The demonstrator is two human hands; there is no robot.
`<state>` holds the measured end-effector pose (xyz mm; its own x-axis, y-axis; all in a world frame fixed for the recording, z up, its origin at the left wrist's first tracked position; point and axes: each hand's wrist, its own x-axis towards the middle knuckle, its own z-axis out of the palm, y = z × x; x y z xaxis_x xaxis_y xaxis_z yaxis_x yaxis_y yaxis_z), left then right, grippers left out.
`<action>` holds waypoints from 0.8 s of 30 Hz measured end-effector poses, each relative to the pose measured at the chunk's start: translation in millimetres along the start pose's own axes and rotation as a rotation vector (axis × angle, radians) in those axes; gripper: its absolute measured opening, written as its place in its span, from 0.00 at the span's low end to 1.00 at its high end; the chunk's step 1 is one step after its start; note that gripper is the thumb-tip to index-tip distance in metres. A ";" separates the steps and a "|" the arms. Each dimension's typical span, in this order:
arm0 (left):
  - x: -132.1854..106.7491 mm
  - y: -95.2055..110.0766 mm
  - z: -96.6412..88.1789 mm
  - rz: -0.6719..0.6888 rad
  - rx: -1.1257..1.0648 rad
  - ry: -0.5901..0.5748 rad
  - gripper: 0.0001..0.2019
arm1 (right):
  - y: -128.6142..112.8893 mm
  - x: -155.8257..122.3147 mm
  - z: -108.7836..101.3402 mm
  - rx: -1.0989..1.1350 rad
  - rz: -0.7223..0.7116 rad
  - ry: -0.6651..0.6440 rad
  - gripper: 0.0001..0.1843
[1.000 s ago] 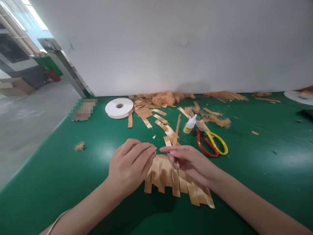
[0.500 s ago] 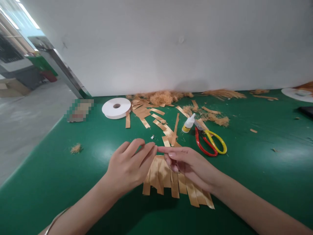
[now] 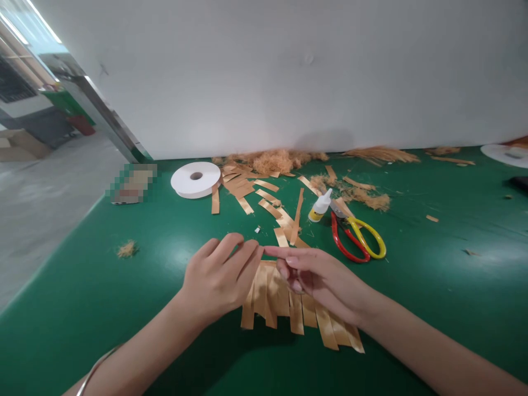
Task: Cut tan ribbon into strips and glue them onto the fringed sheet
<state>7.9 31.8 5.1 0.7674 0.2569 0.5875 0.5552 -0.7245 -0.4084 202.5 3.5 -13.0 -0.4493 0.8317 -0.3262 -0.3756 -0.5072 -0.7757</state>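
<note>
- Plainly, the fringe of tan satin ribbon strips (image 3: 282,300) sits at near centre, under and between the hands, its uneven ends toward the person; whether it lies flat on the table I cannot tell.
- The left hand (image 3: 220,275) has its fingers bent and gathered, thumb hidden; the right hand (image 3: 317,272) points its index finger across, thumb laid along it, the other fingers curled.
- The fingertips seem to meet above the fringe's far edge — whether they pinch something thin, I cannot tell.
- A light touch and lifted wrists would, I judge, suit this fingertip work best; a dragging palm could skew the strips.
- Just beyond, loose ribbon pieces (image 3: 270,209) run back toward a heap of tan fibre (image 3: 274,162) against the white wall panel (image 3: 264,82), which bounds forward reach.
- To the right, a white dropper bottle (image 3: 319,208) stands beside the red-and-yellow-handled scissors (image 3: 358,235) — a sweep of the right hand that way could tip it.
- A white tape roll (image 3: 196,187) stands far left; broad green table (image 3: 165,247) spreads beside both forearms, with its slanting left edge well apart from the left hand.
</note>
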 end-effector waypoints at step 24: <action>-61.2 -17.3 10.2 -0.634 -0.405 -0.276 0.10 | -33.6 25.3 -39.5 -1.172 -0.230 0.214 0.13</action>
<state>-45.4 35.1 -31.0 0.4259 0.8082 0.4066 0.7931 -0.5498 0.2621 235.8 50.5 -16.5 -0.2836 0.9522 -0.1134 0.5822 0.0770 -0.8094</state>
